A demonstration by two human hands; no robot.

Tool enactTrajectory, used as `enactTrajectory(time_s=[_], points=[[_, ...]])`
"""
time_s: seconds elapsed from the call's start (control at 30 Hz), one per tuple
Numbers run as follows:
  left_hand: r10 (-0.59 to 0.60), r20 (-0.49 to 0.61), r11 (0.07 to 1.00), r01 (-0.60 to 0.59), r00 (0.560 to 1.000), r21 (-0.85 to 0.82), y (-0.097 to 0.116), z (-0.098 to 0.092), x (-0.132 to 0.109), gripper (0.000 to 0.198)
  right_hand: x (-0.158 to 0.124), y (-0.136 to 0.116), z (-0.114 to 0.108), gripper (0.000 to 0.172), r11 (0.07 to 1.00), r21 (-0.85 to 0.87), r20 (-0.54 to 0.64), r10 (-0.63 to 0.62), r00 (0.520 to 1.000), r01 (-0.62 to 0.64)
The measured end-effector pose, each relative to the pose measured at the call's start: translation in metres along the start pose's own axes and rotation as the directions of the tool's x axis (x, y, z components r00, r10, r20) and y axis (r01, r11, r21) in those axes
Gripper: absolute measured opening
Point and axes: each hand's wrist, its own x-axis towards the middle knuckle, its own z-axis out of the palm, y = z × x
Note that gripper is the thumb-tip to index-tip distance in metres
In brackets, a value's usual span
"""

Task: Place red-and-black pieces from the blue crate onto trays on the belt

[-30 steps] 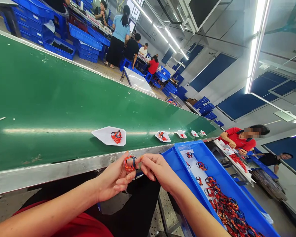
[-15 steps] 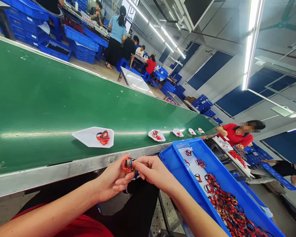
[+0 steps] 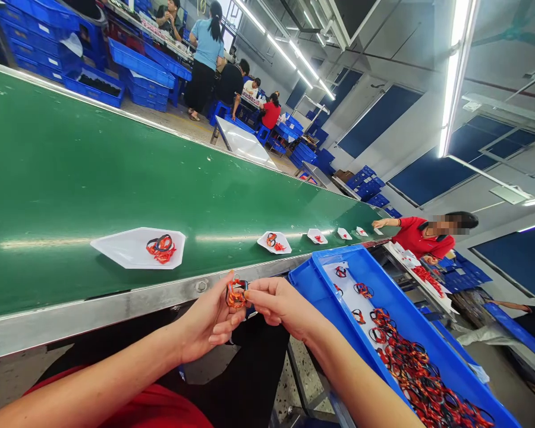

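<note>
A small coiled bundle of orange and black wire [image 3: 236, 294] is held up between my two hands, just in front of the belt's metal edge. My left hand [image 3: 207, 324] pinches it from the left between thumb and fingers. From the right, my right hand [image 3: 279, 304] closes thumb and forefinger on its side. On the green conveyor belt [image 3: 93, 166] lies a white pointed tray [image 3: 120, 249] with a similar coil [image 3: 161, 248] and red bits in it. Several smaller-looking white trays [image 3: 274, 242] stand in a row farther right, with red pieces inside.
At my right stands a blue bin [image 3: 339, 339] holding many orange and black coils [image 3: 421, 368]. The metal rail [image 3: 129, 303] runs along the belt's near side. A person in red [image 3: 423, 241] reaches onto the belt's far end. Other people and stacked blue crates [image 3: 147, 89] are beyond.
The white trays have shifted left along the belt. One more tray shows at the far end, by the reaching person's hand. The coil between my hands has turned slightly.
</note>
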Motion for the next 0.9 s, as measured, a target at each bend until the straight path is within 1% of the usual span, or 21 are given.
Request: enactTrajectory(time_s=[0.1,0.2,0.27,0.3,0.33,0.37,0.4,0.43,0.47,0.5,0.53,0.57,0.6,0.67,0.7,0.77,0.83,0.9], points=[[-0.002,-0.006,1.000,0.002,1.000,0.017,0.001,0.002,0.000,0.049,0.002,0.003,-0.001,0.028,0.997,0.080,0.040,0.015,0.999,-0.018],[0.014,-0.019,0.996,-0.012,1.000,0.088,0.005,0.005,-0.001,0.051,-0.001,-0.003,-0.002,0.029,0.996,0.094,0.039,-0.006,0.999,0.002],[0.089,-0.054,0.978,-0.076,0.995,0.197,0.008,0.006,-0.003,0.053,-0.005,-0.014,-0.012,0.031,0.997,0.025,-0.024,-0.070,0.997,0.071],[0.162,-0.076,0.949,-0.134,0.984,0.285,0.009,0.005,-0.005,0.052,-0.007,-0.022,-0.020,0.031,0.992,-0.039,-0.083,-0.120,0.989,0.117],[0.258,-0.085,0.893,-0.204,0.962,0.401,0.011,0.004,-0.006,0.050,-0.008,-0.029,-0.032,0.030,0.980,-0.118,-0.156,-0.178,0.972,0.161],[0.369,-0.069,0.795,-0.276,0.927,0.540,0.012,0.001,-0.007,0.045,-0.009,-0.036,-0.047,0.028,0.958,-0.213,-0.240,-0.242,0.940,0.192],[0.480,-0.022,0.650,-0.339,0.877,0.680,0.013,-0.002,-0.008,0.039,-0.008,-0.042,-0.064,0.027,0.927,-0.317,-0.330,-0.308,0.893,0.202],[0.570,0.056,0.468,-0.380,0.819,0.798,0.013,-0.006,-0.008,0.033,-0.006,-0.047,-0.084,0.027,0.887,-0.427,-0.420,-0.367,0.830,0.176],[0.631,0.150,0.275,-0.399,0.762,0.875,0.014,-0.010,-0.007,0.027,-0.003,-0.050,-0.105,0.028,0.837,-0.537,-0.498,-0.419,0.759,0.110],[0.662,0.237,0.099,-0.396,0.711,0.913,0.015,-0.013,-0.006,0.022,0.002,-0.051,-0.126,0.027,0.772,-0.636,-0.557,-0.461,0.691,0.002],[0.671,0.304,-0.040,-0.376,0.676,0.926,0.015,-0.016,-0.005,0.018,0.008,-0.051,-0.147,0.026,0.702,-0.700,-0.610,-0.494,0.619,-0.129],[0.664,0.348,-0.142,-0.346,0.661,0.927,0.016,-0.018,-0.002,0.016,0.014,-0.049,-0.167,0.023,0.679,-0.707,-0.642,-0.499,0.582,-0.198],[0.650,0.372,-0.211,-0.312,0.663,0.926,0.017,-0.019,0.000,0.016,0.020,-0.047,-0.184,0.022,0.665,-0.705,-0.666,-0.497,0.556,-0.249],[0.615,0.373,-0.288,-0.242,0.695,0.927,0.018,-0.019,0.005,0.015,0.032,-0.042,-0.213,0.020,0.654,-0.682,-0.709,-0.479,0.518,-0.328],[0.603,0.364,-0.307,-0.215,0.710,0.927,0.018,-0.019,0.006,0.015,0.037,-0.040,-0.224,0.021,0.651,-0.668,-0.727,-0.468,0.503,-0.360],[0.593,0.350,-0.322,-0.185,0.725,0.928,0.019,-0.020,0.009,0.015,0.041,-0.038,-0.241,0.023,0.647,-0.643,-0.756,-0.448,0.478,-0.410],[0.594,0.350,-0.326,-0.181,0.725,0.928,0.019,-0.023,0.010,0.016,0.037,-0.037,-0.253,0.027,0.646,-0.627,-0.771,-0.438,0.462,-0.435],[0.603,0.364,-0.336,-0.187,0.710,0.923,0.019,-0.027,0.011,0.018,0.023,-0.033,-0.261,0.031,0.640,-0.623,-0.777,-0.439,0.452,-0.450]])
